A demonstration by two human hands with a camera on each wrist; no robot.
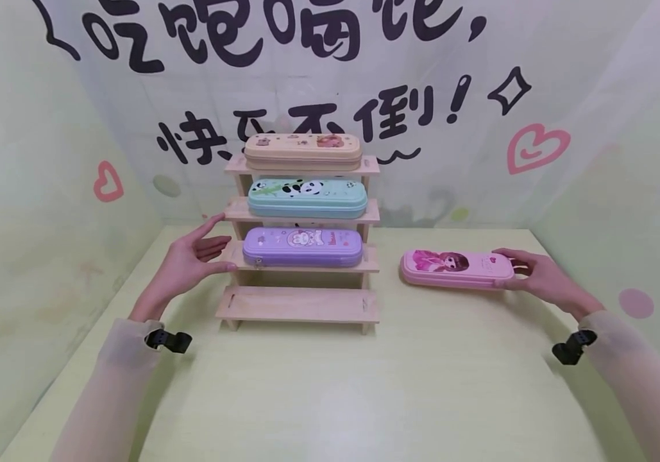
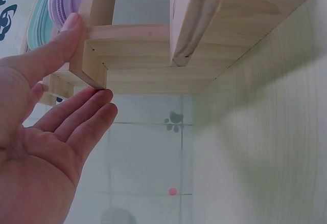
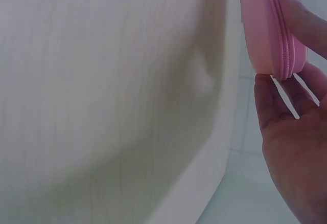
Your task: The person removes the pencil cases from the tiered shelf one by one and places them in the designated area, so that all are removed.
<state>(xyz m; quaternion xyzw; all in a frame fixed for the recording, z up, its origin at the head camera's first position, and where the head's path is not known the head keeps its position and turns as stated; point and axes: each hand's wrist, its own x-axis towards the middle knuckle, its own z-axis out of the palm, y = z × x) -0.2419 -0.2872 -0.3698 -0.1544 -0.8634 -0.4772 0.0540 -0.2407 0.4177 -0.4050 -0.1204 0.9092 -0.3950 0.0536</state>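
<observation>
A pink zippered pencil case (image 1: 456, 269) with a doll-like girl on its lid lies level at the right. My right hand (image 1: 537, 276) grips its right end, thumb along the near side and fingers behind. In the right wrist view the thumb (image 3: 306, 22) presses by the zip. A stepped wooden display rack (image 1: 301, 305) stands to the left. My left hand (image 1: 191, 260) touches the left end of its second step from the bottom, thumb at the front edge, fingers fairly straight. On that step sits a purple pencil case (image 1: 303, 247).
Higher steps carry a mint panda pencil case (image 1: 306, 199) and a cream pencil case (image 1: 303, 154) at the top. The rack's lowest step is bare. A pale table (image 1: 330, 391) lies beneath, with lettered sheeting (image 1: 445, 173) behind and walls at both sides.
</observation>
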